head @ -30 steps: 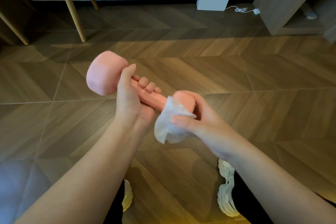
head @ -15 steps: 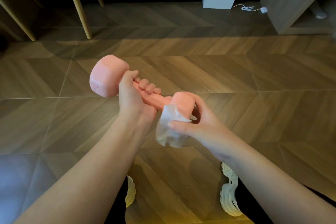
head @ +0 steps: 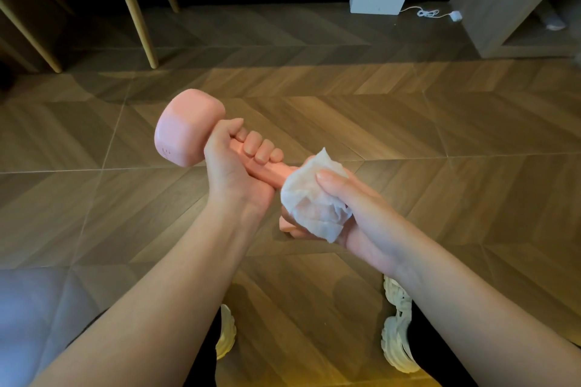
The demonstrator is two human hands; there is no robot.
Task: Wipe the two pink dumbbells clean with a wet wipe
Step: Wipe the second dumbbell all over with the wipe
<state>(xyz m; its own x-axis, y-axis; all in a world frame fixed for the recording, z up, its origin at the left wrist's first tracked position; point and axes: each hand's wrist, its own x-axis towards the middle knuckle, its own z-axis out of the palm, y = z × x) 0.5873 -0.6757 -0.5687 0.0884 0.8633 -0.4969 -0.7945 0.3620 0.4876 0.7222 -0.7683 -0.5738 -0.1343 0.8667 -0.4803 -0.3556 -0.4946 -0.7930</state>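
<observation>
**Wet wipe pressed over the near head of a pink dumbbell**

Held above a wood-grain chevron floor (head: 408, 141): one smooth, matte pink dumbbell with rounded blocky heads (head: 188, 129), tilted, far head up and to the left. Left hand (head: 234, 166) wrapped tight around the cylindrical handle, fingertips curled over the top. Right hand (head: 355, 207) cupped around the near head, clutching a crumpled, thin, translucent white wet wipe (head: 314, 198) against it. Below, chunky cream knit-textured shoes (head: 396, 324). No second dumbbell in view.
</observation>
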